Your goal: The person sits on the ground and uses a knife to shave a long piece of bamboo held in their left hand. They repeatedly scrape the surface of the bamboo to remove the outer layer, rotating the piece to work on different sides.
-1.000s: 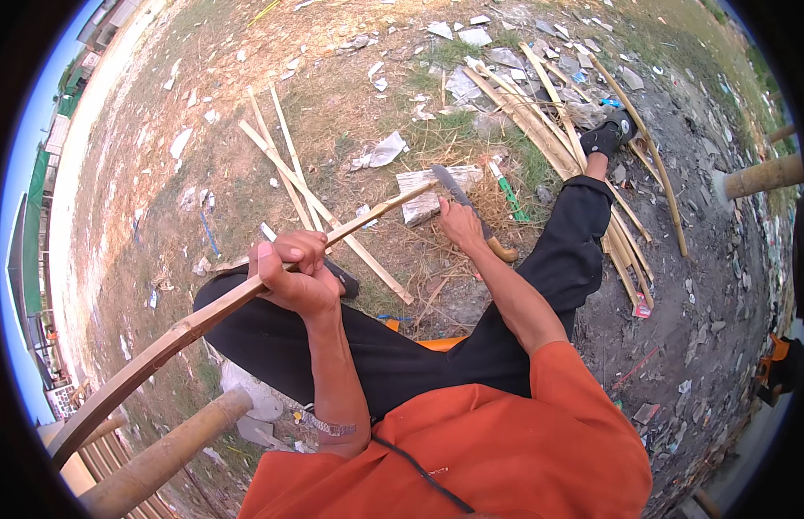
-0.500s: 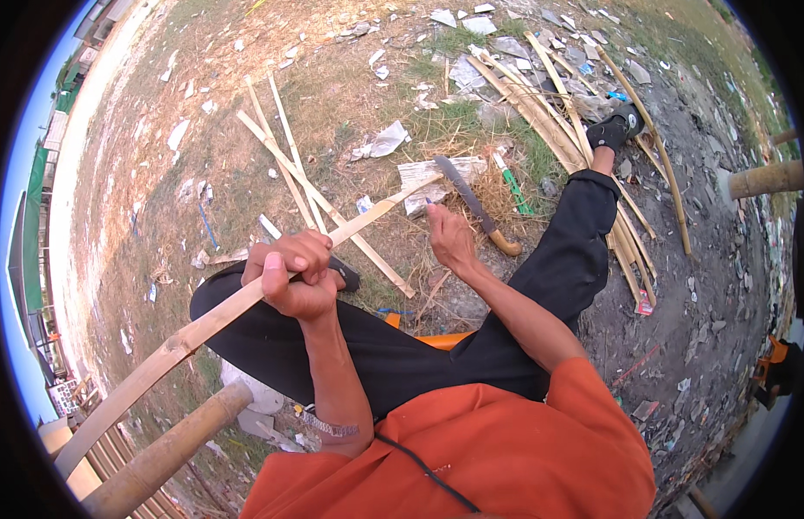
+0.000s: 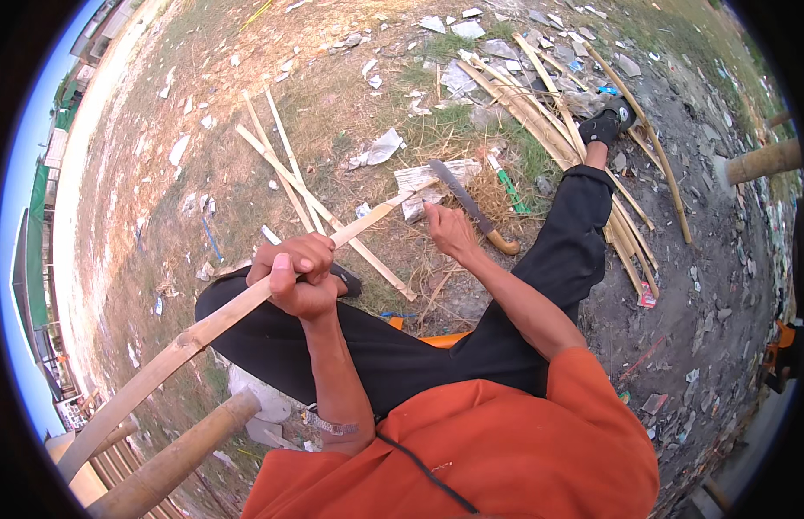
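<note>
My left hand (image 3: 296,270) is wrapped around a long pale bamboo strip (image 3: 233,313), which runs from the lower left up to a narrowed, lighter tip. Just right of that tip is my right hand (image 3: 452,232), fingers closed; what they hold, if anything, is hidden. On the ground beyond lies a machete (image 3: 465,199) with a dark blade and a wooden handle. Its blade end rests over a whitish slab (image 3: 412,179). A green and white tool-like object (image 3: 508,185) lies to the right of the machete.
Several loose bamboo strips (image 3: 285,164) cross on the ground at left. A bundle of strips (image 3: 523,112) lies by my right foot. Thick bamboo poles stand at lower left (image 3: 181,458) and far right (image 3: 765,162). Broken tiles and litter cover the ground.
The strip and both hands stay nearly in place, with a slight shift of the whole view. A small blue bit seen at my right fingertips before is out of sight now.
</note>
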Motion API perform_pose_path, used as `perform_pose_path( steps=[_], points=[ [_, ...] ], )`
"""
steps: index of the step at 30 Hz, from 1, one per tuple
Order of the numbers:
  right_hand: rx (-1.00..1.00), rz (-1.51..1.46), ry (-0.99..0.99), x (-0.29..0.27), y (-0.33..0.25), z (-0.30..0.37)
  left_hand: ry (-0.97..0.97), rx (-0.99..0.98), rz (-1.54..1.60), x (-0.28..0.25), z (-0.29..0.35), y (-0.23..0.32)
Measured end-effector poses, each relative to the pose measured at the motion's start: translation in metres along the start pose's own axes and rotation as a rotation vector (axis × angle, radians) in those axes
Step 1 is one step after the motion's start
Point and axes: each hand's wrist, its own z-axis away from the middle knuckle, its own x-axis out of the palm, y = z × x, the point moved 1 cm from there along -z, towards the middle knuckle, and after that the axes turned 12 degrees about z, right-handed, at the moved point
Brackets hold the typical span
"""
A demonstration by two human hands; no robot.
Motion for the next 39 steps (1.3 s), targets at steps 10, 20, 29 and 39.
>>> perform_pose_path(
  steps=[10,20,29,39],
  points=[
    [0.011,0.068,-0.047,0.006,0.008,-0.005,0.048,0.018,-0.005,-0.002,0.002,0.002],
    [0.069,0.095,-0.046,0.014,0.012,0.001,0.077,-0.004,0.002,-0.009,0.004,0.005],
    [0.133,0.062,-0.141,0.009,0.006,-0.014,0.085,0.031,-0.018,-0.003,-0.003,0.001],
    [0.043,0.01,0.062,0.035,0.044,-0.007,0.101,0.015,-0.002,-0.003,-0.003,0.002]
  ],
)
